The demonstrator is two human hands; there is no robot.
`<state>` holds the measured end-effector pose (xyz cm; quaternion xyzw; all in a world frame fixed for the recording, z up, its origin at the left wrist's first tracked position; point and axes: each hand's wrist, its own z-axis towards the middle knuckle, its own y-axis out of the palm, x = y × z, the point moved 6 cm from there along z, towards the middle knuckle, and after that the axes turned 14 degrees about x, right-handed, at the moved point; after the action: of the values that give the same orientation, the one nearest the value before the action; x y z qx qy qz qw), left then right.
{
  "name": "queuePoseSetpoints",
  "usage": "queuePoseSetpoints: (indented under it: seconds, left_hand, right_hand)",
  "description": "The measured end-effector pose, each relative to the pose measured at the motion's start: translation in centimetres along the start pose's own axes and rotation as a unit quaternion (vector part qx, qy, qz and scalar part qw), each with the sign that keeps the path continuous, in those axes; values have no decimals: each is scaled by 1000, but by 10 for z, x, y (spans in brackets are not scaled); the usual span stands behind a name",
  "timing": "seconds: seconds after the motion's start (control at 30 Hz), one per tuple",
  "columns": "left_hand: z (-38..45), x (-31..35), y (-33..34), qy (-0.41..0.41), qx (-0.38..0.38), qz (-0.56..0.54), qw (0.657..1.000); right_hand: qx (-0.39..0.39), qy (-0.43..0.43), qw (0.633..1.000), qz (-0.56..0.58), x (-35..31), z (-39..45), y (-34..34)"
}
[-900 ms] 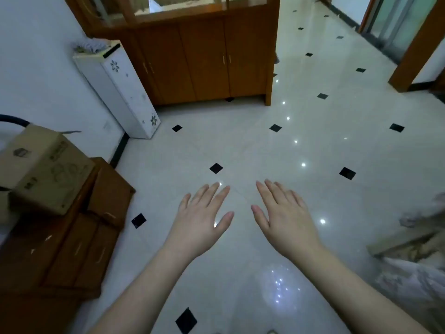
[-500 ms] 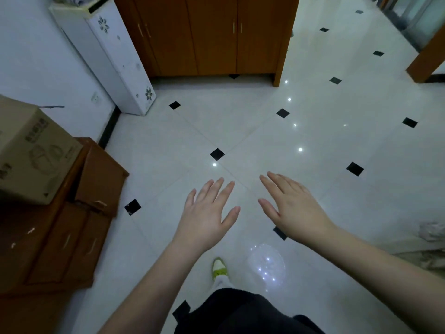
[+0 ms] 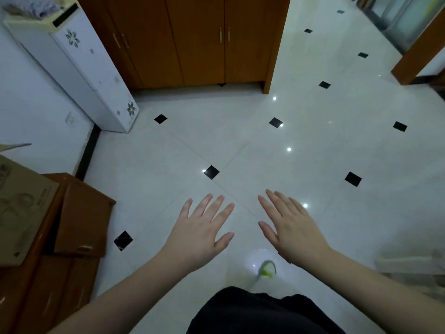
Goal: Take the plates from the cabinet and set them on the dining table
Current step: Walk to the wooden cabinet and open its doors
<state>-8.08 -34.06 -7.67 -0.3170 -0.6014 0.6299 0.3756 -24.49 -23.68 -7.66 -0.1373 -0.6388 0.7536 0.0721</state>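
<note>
A brown wooden cabinet (image 3: 199, 42) with shut doors and small metal handles stands at the far end of the tiled floor. My left hand (image 3: 202, 227) and my right hand (image 3: 289, 225) are held out flat over the floor, palms down, fingers spread, both empty. They hover well short of the cabinet. No plates and no dining table are in view.
A white floral-patterned unit (image 3: 79, 68) leans by the left wall. A cardboard box (image 3: 21, 210) sits on low brown furniture (image 3: 79, 218) at the left. A wooden post (image 3: 419, 47) stands far right. Pale clutter (image 3: 414, 263) lies at the right edge. White floor with black diamonds (image 3: 211, 171).
The view has moved forward toward the cabinet and tilted down. Both hands stay spread and empty. My dark trousers and a green shoe tip now show at the bottom.
</note>
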Motion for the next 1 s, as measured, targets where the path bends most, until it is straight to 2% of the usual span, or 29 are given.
queuePoseSetpoints:
  seconds: [0.23, 0.37, 0.53, 0.77, 1.0]
  left_hand:
    - [127, -9, 6, -8, 12, -14, 1000]
    - [203, -9, 12, -65, 24, -16, 997]
    - [282, -24, 1, -83, 65, 19, 994]
    - [363, -60, -3, -125, 40, 8, 991]
    - [435, -116, 7, -143, 65, -7, 988]
  right_hand:
    - [17, 57, 998, 20, 73, 92, 22]
    - [24, 65, 997, 32, 125, 150, 17]
    - [25, 48, 997, 49, 172, 219, 15]
    - [41, 49, 996, 61, 193, 308, 14]
    - [48, 39, 997, 35, 192, 416, 30]
